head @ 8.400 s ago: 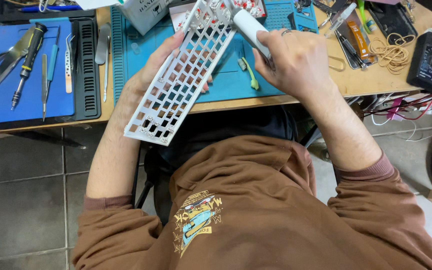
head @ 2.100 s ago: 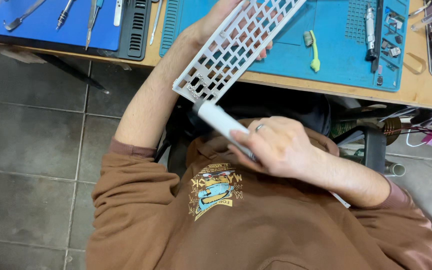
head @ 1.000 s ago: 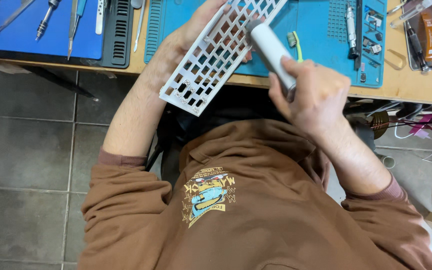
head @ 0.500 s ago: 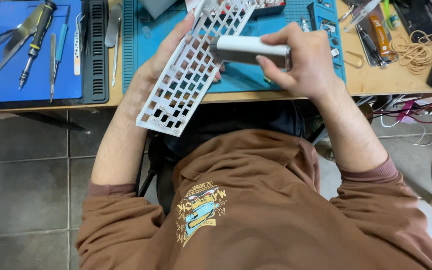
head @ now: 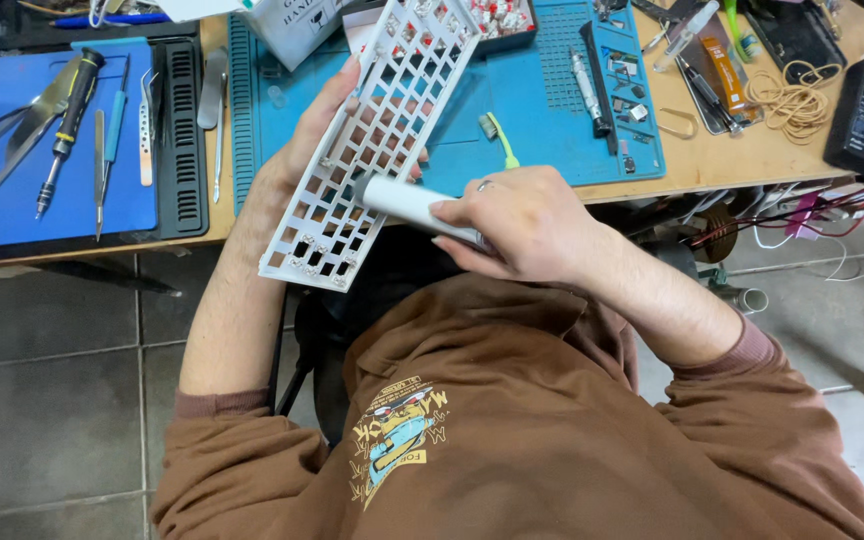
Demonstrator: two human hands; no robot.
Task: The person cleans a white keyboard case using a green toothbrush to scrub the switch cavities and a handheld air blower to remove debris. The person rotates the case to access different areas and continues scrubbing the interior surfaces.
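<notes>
The right hand (head: 517, 225) is closed in a firm grip around a white cylindrical tool (head: 407, 203), fingers wrapped along its barrel, its free end pressed against the underside of a white keyboard plate (head: 372, 140). The left hand (head: 327, 135) grips that plate from behind, fingers curled around its far long edge and palm backing the grid, so the plate is held tilted in the air above the front edge of the counter (head: 742, 160) and over the person's lap. The plate looks like a thin, light, stiff sheet cut into rows of square openings; it probably flexes a little if squeezed at mid-span, and the narrow ribs between openings seem the weakest parts, so the solid outer edges look like the safest places to hold it. The smooth tool looks light and could turn in the fingers, which suits the full wrap it has now. A few small switches sit in the plate's lowest row. Beyond the hands lies a teal work mat (head: 542, 110) with a green brush (head: 500, 138), and further left a blue mat (head: 42, 190) carries a screwdriver (head: 67, 125) and tweezers (head: 145, 130). Rubber bands (head: 792, 100) lie on the right.
</notes>
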